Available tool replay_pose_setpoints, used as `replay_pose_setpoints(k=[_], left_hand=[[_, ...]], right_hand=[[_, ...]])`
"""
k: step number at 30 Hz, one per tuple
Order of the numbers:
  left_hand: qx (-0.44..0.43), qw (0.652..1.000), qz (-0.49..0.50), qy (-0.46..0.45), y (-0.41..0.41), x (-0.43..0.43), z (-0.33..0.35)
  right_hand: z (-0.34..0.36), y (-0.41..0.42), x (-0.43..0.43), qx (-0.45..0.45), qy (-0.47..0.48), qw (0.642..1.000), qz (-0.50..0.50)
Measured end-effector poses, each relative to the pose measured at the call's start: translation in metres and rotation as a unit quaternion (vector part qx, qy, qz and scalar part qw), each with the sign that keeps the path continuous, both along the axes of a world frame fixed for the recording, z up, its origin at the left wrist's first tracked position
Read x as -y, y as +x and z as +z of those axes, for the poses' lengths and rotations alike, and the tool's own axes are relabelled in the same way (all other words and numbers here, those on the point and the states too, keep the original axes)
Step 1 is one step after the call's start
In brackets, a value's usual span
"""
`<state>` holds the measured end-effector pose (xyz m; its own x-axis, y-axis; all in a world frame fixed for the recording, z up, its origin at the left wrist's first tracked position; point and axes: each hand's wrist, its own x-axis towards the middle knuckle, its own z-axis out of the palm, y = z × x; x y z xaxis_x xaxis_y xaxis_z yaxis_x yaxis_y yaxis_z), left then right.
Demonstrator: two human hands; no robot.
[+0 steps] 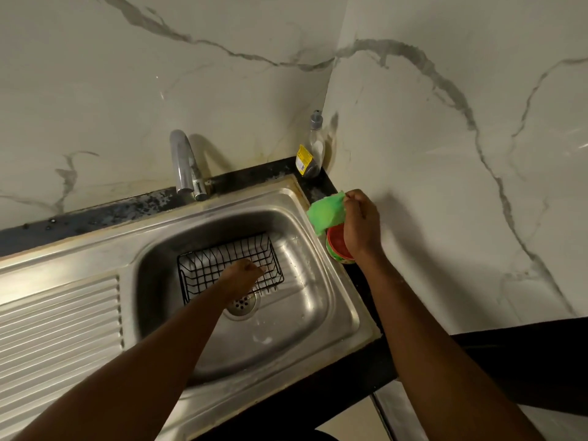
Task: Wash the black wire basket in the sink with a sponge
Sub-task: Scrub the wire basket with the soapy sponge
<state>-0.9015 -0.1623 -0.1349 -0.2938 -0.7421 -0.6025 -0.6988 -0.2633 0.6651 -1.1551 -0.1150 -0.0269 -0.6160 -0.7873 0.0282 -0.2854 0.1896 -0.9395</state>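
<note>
The black wire basket (222,259) lies in the bowl of the steel sink (337,316), just behind the drain (241,305). My left hand (243,276) reaches into the basket and grips its wires near the front right. My right hand (361,226) is over the sink's right rim and pinches a green sponge (324,214) by its top corner. The sponge hangs above a small red and green tub (338,246) on the counter.
A chrome tap (186,168) stands behind the sink. A clear soap bottle (311,151) with a yellow label sits in the back right corner. The ribbed draining board (60,326) is at the left. Marble walls close off the back and right.
</note>
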Motion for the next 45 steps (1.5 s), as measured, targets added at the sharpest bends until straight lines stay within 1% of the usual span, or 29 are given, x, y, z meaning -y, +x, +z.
replay_pose_setpoints(k=[1,2,4,5,6,8,10,12,14,18,21,23,25,27,30,32,34,35,36,37,38,39,40,42,45], left_hand=[[0.004,1.0,0.004,0.0,0.003,0.0,-0.001],[0.006,1.0,0.011,0.004,0.008,0.002,-0.004],[0.012,1.0,0.016,0.013,0.015,0.004,-0.008],[0.031,0.999,0.004,0.008,0.021,0.005,-0.012],[0.064,0.998,-0.02,-0.003,0.028,0.005,-0.014],[0.125,0.989,-0.076,-0.02,0.042,0.006,-0.024],[0.167,0.977,-0.125,-0.033,0.055,0.003,-0.034],[0.213,0.955,-0.201,-0.053,0.063,-0.002,-0.048],[0.219,0.939,-0.257,-0.064,0.061,-0.009,-0.058],[0.214,0.938,-0.261,-0.076,0.051,-0.017,-0.068],[0.221,0.932,-0.266,-0.105,0.054,-0.015,-0.076],[0.215,0.937,-0.251,-0.111,0.059,-0.018,-0.08],[0.205,0.947,-0.211,-0.127,0.062,-0.024,-0.079],[0.189,0.954,-0.172,-0.155,0.066,-0.027,-0.072],[0.144,0.957,-0.158,-0.194,0.071,-0.02,-0.055],[0.123,0.965,-0.146,-0.181,0.072,-0.009,-0.041],[0.094,0.982,-0.111,-0.12,0.071,0.004,-0.025],[0.067,0.992,-0.076,-0.074,0.071,0.008,-0.018],[0.025,0.999,-0.029,-0.02,0.07,0.01,-0.01],[-0.031,0.999,0.024,0.035,0.069,0.01,-0.002],[-0.08,0.992,0.075,0.067,0.067,0.008,0.006],[-0.107,0.985,0.116,0.073,0.065,0.006,0.014],[-0.115,0.979,0.151,0.071,0.063,0.004,0.021],[-0.111,0.969,0.208,0.074,0.06,0.001,0.031],[-0.128,0.96,0.224,0.106,0.058,-0.006,0.042]], right_hand=[[-0.003,0.01,0.005,0.094,0.011,0.996,-0.009],[-0.007,0.023,0.01,0.191,0.021,0.981,-0.024],[-0.015,0.046,0.017,0.37,0.03,0.928,-0.036],[-0.02,0.058,0.02,0.436,0.04,0.898,-0.038],[-0.026,0.069,0.022,0.486,0.057,0.871,-0.04],[-0.041,0.086,0.027,0.548,0.09,0.831,-0.035],[-0.057,0.099,0.033,0.568,0.12,0.813,-0.036],[-0.072,0.107,0.041,0.552,0.149,0.82,-0.04],[-0.08,0.111,0.046,0.523,0.168,0.835,-0.024],[-0.092,0.107,0.055,0.481,0.178,0.858,0.022],[-0.1,0.102,0.063,0.447,0.177,0.876,0.041],[-0.106,0.102,0.066,0.437,0.189,0.878,0.056],[-0.108,0.104,0.069,0.44,0.198,0.874,0.056],[-0.107,0.106,0.073,0.454,0.201,0.867,0.05],[-0.105,0.105,0.076,0.486,0.199,0.85,0.039],[-0.096,0.105,0.076,0.507,0.161,0.845,0.054],[-0.085,0.102,0.073,0.484,0.099,0.865,0.087],[-0.083,0.101,0.07,0.44,0.076,0.889,0.104],[-0.081,0.1,0.066,0.377,0.067,0.916,0.12],[-0.08,0.099,0.061,0.294,0.072,0.944,0.131],[-0.08,0.099,0.056,0.208,0.083,0.965,0.139],[-0.08,0.1,0.053,0.129,0.091,0.977,0.144],[-0.079,0.103,0.05,0.071,0.094,0.982,0.15],[-0.076,0.111,0.049,-0.018,0.079,0.984,0.161],[-0.076,0.131,0.051,-0.112,0.039,0.981,0.154]])
